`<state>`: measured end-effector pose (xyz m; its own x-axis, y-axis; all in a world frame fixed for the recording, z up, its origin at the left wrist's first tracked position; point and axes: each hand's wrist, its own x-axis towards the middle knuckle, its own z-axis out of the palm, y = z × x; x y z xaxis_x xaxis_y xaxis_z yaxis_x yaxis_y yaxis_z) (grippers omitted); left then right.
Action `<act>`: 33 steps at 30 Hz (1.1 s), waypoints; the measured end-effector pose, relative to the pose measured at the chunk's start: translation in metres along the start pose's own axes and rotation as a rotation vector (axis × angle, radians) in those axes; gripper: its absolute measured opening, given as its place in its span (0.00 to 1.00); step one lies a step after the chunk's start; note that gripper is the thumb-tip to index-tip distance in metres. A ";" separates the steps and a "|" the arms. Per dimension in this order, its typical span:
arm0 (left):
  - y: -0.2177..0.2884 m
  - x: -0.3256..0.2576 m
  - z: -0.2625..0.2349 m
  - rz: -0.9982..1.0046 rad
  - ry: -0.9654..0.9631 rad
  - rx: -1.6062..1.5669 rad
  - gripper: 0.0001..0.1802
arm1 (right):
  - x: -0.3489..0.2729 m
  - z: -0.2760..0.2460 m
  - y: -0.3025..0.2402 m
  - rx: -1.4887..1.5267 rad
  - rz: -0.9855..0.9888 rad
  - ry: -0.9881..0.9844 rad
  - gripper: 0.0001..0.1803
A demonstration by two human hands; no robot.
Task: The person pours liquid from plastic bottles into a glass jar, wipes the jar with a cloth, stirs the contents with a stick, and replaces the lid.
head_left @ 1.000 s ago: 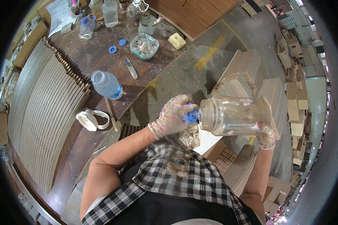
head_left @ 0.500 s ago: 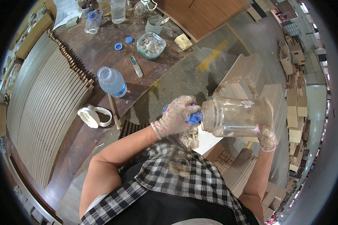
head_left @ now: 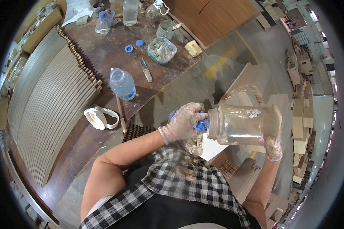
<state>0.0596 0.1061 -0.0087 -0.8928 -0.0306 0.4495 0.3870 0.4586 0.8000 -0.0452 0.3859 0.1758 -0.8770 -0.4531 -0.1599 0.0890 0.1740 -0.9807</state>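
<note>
Gloved in pale, pink-spotted fabric, my left hand (head_left: pixel 184 121) is wrapped round a clear plastic bottle with blue on it (head_left: pixel 201 124), most of it hidden in the palm. That bottle lies on its side, its neck end at the mouth of a large clear jar (head_left: pixel 237 124) with small flower stickers. The jar is tilted to nearly horizontal, its opening toward my left hand. My right hand (head_left: pixel 274 147), gloved the same way, grips the jar's base end. A white ring-shaped lid with a handle (head_left: pixel 95 118) sits on the dark table to the left.
On the table (head_left: pixel 103 57) stand an uncapped clear bottle (head_left: pixel 122 86), a knife-like tool (head_left: pixel 146 70), blue caps (head_left: pixel 129 49), a cut container of grey scraps (head_left: pixel 162 50) and a yellow sponge (head_left: pixel 193 49). Curved wooden slats (head_left: pixel 53 107) lie left; stacked boards (head_left: pixel 244 87) stand right.
The whole view has shifted slightly, so the table things appear a little further right and lower. Both hands keep their holds, with the bottle still at the jar's mouth.
</note>
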 end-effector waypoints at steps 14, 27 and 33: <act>0.000 0.022 -0.034 -0.202 0.034 0.109 0.31 | 0.028 -0.031 0.244 0.156 -0.066 0.076 0.41; 0.088 0.126 -0.204 -0.214 0.506 -0.192 0.24 | 0.051 -0.021 0.253 1.319 0.140 -0.061 0.48; 0.034 0.143 -0.292 -0.232 0.659 -0.042 0.22 | 0.050 0.010 0.222 1.208 0.028 -0.127 0.47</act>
<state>0.0125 -0.1421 0.1983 -0.6325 -0.6618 0.4026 0.2240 0.3413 0.9129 -0.0645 0.3935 -0.0508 -0.8214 -0.5562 -0.1263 0.5491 -0.7113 -0.4388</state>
